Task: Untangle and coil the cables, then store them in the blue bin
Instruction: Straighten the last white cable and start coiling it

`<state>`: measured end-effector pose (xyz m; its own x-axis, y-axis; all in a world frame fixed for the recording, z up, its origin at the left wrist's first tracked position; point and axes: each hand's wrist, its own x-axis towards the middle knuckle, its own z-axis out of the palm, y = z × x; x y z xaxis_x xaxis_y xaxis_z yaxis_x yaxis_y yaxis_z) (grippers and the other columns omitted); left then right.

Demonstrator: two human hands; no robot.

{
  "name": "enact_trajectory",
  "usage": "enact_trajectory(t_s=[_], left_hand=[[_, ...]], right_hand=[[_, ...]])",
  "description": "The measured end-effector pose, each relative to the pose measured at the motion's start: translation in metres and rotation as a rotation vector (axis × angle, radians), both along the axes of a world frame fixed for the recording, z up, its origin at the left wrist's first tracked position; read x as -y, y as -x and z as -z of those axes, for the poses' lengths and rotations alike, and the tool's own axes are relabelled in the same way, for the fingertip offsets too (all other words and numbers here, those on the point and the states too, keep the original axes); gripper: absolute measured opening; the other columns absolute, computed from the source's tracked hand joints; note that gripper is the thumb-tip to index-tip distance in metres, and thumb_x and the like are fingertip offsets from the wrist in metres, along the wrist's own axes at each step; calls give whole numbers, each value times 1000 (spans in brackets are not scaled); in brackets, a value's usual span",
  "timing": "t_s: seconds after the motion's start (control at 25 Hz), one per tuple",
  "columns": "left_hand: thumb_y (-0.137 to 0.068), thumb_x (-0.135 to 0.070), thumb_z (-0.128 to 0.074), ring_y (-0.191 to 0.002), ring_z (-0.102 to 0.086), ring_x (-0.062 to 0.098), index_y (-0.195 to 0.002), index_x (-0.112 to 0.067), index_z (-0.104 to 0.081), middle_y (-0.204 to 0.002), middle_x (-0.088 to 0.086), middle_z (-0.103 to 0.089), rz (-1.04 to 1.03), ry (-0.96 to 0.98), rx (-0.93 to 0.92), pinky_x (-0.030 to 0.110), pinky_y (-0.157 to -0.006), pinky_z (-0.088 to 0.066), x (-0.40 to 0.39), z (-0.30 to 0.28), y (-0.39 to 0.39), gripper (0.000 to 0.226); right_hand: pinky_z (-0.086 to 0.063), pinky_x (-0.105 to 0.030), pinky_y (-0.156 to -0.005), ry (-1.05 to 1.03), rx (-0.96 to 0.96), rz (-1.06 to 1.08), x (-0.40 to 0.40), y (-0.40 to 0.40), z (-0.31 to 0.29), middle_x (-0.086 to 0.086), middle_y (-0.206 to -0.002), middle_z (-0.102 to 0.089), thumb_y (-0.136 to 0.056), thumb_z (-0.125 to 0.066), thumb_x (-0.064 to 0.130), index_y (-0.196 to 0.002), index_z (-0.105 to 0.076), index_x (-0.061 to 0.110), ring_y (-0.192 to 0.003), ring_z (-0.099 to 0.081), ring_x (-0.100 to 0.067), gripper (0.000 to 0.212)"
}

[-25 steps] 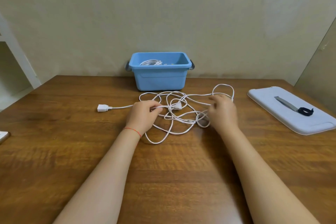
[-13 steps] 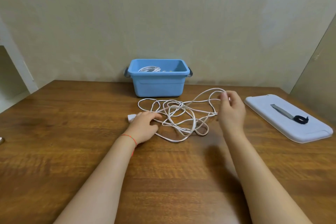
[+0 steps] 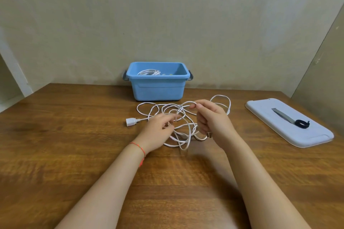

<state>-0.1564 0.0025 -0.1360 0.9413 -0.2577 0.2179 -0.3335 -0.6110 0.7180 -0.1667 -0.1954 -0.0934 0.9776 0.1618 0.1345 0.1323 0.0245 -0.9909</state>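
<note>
Untangling is the step in hand; coiling has not begun. The white cable lies in a loose tangle on the counter, just near of the blue bin, its socket end trailing out to the left. The right hand is raised, thumb and forefinger pinching one strand, the remaining fingers curled round more of it. The left hand is blurred; its fingers appear curled into the strands, but the hold cannot be confirmed. A coiled white cable already sits inside the bin. In my judgement, the next move calls for drawing the pinched loop clear of its crossings without tightening them.
</note>
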Motion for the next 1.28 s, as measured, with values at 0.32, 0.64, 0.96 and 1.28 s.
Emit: enact_trajectory(t_s=[0.32,0.64,0.96,1.28], left_hand=[[-98,-34,-51,-104,-59,23,-85,-26,-67,-99,-3,-68,-492,-407,138,34,-85,-42,-36,-10,-26,22],[-96,-37,-61,-81,-65,24,-81,-18,-78,-76,1,-72,-307,-66,181,37,-76,-49,-26,-78,-19,30],[-104,-39,-44,-54,-47,13,-74,-14,-60,-61,-3,-50,-147,-47,-21,28,-58,-41,13,-108,13,42],[-100,-31,-54,-81,-57,18,-94,-7,-66,-90,10,-64,24,583,-446,29,-69,-45,15,-99,18,27]], right_hand=[[-28,-19,-39,-767,-150,304,33,-24,2,3,-53,-33,-106,-35,12,-85,-51,11,-38,-28,-10,26],[-49,-30,-52,-223,-322,572,22,-37,-6,-8,-65,-55,-94,-54,5,-92,-69,6,-52,-51,-21,15],[-48,-35,-88,536,160,575,2,-3,-49,-10,-114,-63,-92,-48,12,-115,-66,11,-102,-60,-25,29],[-58,-34,-58,569,92,-79,-23,25,-44,-5,-67,-70,-98,-60,33,-89,-67,6,-58,-68,-18,29]])
